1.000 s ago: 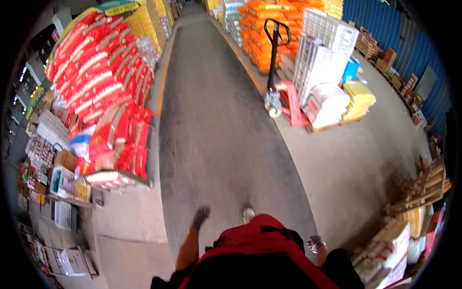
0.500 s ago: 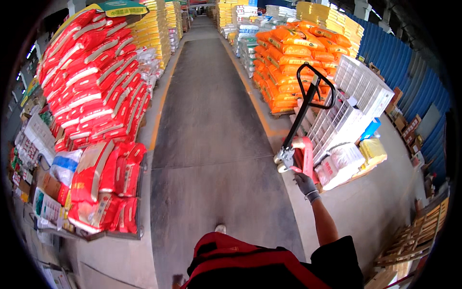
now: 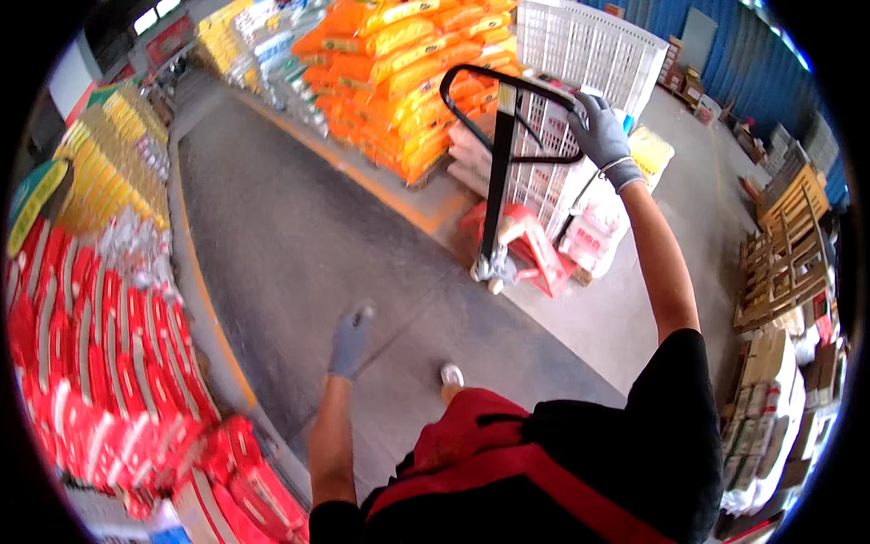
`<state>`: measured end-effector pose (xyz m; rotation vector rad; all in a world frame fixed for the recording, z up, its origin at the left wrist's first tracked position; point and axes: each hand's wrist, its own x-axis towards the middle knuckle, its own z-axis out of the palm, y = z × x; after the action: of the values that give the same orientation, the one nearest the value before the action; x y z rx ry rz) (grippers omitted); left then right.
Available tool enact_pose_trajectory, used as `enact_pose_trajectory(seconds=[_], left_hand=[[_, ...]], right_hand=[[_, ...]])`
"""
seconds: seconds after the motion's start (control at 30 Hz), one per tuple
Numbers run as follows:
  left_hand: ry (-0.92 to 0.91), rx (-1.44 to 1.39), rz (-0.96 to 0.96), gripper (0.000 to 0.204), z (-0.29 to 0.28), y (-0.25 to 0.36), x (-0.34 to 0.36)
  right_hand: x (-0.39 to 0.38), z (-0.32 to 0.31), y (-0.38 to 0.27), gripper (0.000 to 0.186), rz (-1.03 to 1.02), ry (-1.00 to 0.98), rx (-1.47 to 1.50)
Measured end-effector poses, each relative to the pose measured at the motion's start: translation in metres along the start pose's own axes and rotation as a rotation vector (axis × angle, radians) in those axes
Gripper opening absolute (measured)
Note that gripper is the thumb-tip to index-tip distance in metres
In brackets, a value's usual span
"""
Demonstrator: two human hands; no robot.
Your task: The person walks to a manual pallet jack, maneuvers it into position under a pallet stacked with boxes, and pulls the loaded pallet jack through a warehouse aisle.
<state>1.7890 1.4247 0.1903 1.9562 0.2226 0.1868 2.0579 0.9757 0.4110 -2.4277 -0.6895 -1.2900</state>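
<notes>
My right hand [image 3: 595, 134], in a grey glove, is closed on the black loop handle [image 3: 476, 72] of the pallet jack. The red jack body [image 3: 530, 238] and small wheels sit low at the handle's base. Beside and behind the handle stand white lattice crates [image 3: 580, 41], with white sacks [image 3: 589, 236] and a yellow sack [image 3: 652, 150] on the pallet. My gloved left hand [image 3: 352, 337] hangs over the dark floor strip, lower left of the jack, blurred, so its fingers are unclear.
Stacked red sacks [image 3: 109, 354] and yellow sacks [image 3: 113, 154] line the aisle's left side; orange sacks [image 3: 385, 82] are piled beyond the jack. A dark floor strip [image 3: 263, 208] runs between. Wooden pallets [image 3: 779, 263] lean at the right, below a blue corrugated wall [image 3: 743, 63].
My right hand has risen from beside the jack's base onto its handle. The view has turned rightward and come closer to the jack, and my left forearm has swung forward into view.
</notes>
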Motion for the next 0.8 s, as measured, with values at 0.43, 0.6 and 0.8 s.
enact_pose_trajectory(seconds=[0.43,0.6,0.8], left_hand=[[-0.261,0.15,0.488,0.043,0.006,0.052,0.306],[-0.089,0.254,1.149,0.063,0.051,0.136,0.364],[-0.401,0.607,1.212,0.039,0.042,0.176,0.362]], right_hand=[[0.032,0.125,0.016,0.025,0.392,-0.426,-0.357],[0.006,0.106,-0.105,0.013,0.547,-0.179,-0.439],[-0.033,0.108,-0.209,0.012,0.496,-0.064,-0.567]])
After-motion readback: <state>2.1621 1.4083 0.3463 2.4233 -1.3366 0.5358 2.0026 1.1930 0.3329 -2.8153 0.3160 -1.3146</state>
